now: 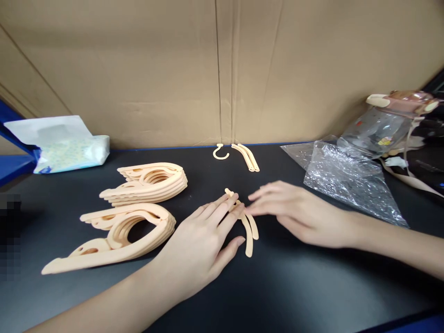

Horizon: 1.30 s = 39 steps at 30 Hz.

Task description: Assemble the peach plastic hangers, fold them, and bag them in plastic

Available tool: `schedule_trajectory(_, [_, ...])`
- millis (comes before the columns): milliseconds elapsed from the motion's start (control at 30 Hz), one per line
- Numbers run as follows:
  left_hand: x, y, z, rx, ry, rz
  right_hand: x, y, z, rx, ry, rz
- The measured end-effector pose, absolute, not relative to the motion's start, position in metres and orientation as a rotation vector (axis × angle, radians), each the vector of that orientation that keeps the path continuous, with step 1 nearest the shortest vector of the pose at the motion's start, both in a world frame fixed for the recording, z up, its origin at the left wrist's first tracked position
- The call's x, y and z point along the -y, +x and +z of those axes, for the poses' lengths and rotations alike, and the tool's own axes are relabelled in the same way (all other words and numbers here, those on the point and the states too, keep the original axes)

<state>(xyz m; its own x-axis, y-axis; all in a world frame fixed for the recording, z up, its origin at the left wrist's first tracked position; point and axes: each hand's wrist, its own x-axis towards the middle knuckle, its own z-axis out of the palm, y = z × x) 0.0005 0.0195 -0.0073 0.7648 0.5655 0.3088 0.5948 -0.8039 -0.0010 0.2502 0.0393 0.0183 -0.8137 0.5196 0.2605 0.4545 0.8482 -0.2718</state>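
My left hand (211, 236) lies with its fingers stretched over several beige plastic hanger pieces (249, 231) in the middle of the table. The fingertips cover the upper part of these pieces. Two curved arms stick out towards me, and a small end shows beyond the fingers. Just to the right is my right hand (298, 210), its fingers extended and their tips at the pieces' right side. Whether those tips touch them I cannot tell. Further back lie a beige hook (220, 157) and a pair of curved hanger arms (248, 158).
Two stacks of folded beige hangers, a rear stack (163, 188) and a front stack (152, 240), sit left on the black table (277, 286). A tissue pack (72, 152) stands back left. Clear plastic bags (350, 175) and a strapped water bottle (381, 125) are right. Cardboard (138, 69) walls the back.
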Motion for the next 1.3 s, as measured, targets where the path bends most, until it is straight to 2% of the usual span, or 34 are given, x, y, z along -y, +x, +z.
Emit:
schedule_trajectory(167, [-0.019,0.001,-0.003,0.957,-2.89,-0.406,-0.109,0.222,0.019,2.637,-0.842,-0.114])
schedule_trajectory(300, [-0.019,0.001,-0.002,0.934,-2.889,-0.426,-0.152,0.194,0.008,2.716,-1.084,-0.245])
schedule_trajectory(533, [-0.015,0.003,-0.003,0.998,-2.862,-0.469,-0.157,0.191,-0.002,2.767,-1.07,-0.245])
schedule_trajectory(833, [-0.011,0.006,-0.007,1.057,-2.678,-0.432,-0.097,0.217,-0.008,2.752,-0.921,-0.201])
schedule_trajectory(1300, [-0.015,0.001,-0.012,1.14,-2.811,-0.486,-0.039,0.241,-0.009,2.776,-0.719,-0.104])
